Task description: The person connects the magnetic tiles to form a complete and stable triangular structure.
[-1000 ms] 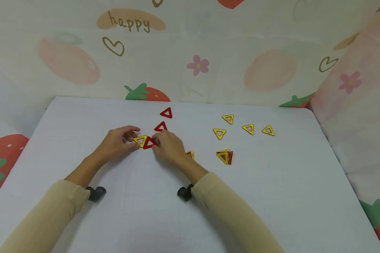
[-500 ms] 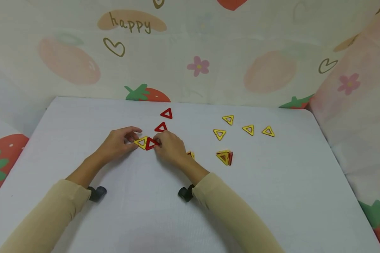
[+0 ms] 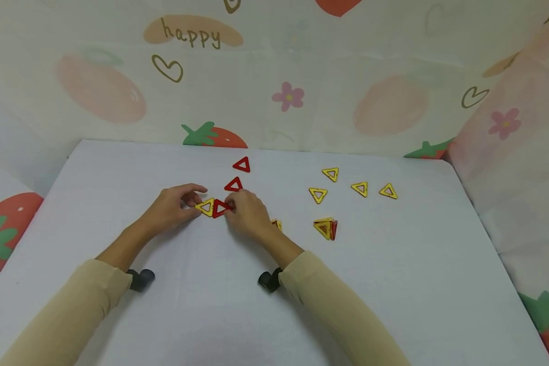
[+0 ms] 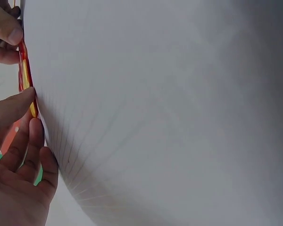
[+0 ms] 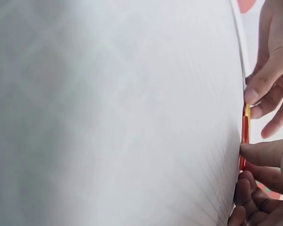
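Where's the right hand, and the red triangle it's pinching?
Right hand (image 3: 248, 212): head view, back of the hand.
Pinched red triangle (image 3: 215, 209): head view, bar along its left side.

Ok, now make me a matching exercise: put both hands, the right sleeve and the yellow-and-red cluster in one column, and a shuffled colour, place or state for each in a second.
Column one
1. Left hand
2. Right hand
3. Right sleeve
4. Yellow-and-red cluster

Column two
A. Beige
B. Pinches a red triangle
C. Lies on the table, touched by no hand
D. Pinches a yellow triangle

Right pairs: 1-D, 2-B, 3-A, 4-C
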### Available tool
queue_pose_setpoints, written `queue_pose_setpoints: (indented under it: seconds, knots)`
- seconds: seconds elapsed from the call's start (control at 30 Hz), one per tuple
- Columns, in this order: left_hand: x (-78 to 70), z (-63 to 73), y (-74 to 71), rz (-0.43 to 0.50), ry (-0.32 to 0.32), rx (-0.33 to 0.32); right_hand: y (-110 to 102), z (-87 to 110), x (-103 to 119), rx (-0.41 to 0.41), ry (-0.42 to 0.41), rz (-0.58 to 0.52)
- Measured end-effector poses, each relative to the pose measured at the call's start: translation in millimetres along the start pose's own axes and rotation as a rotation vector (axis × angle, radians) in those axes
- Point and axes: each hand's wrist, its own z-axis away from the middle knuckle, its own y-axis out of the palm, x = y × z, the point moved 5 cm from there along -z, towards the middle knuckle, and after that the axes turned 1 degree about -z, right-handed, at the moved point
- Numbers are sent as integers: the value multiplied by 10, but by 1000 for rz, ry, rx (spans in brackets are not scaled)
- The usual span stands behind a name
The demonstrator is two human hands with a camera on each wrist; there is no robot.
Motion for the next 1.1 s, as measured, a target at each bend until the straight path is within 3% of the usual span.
queue_pose_setpoints:
  seconds: [0.33, 0.73, 1.1]
  knots:
    - [-12, 12, 20, 2, -18, 11, -18, 16, -8, -19, 26, -26]
    - [-36, 7, 24, -17, 16, 17, -57, 25, -15, -38, 23, 9]
    - [-25, -14, 47, -12, 2, 41, -62, 19, -62, -26, 45, -154]
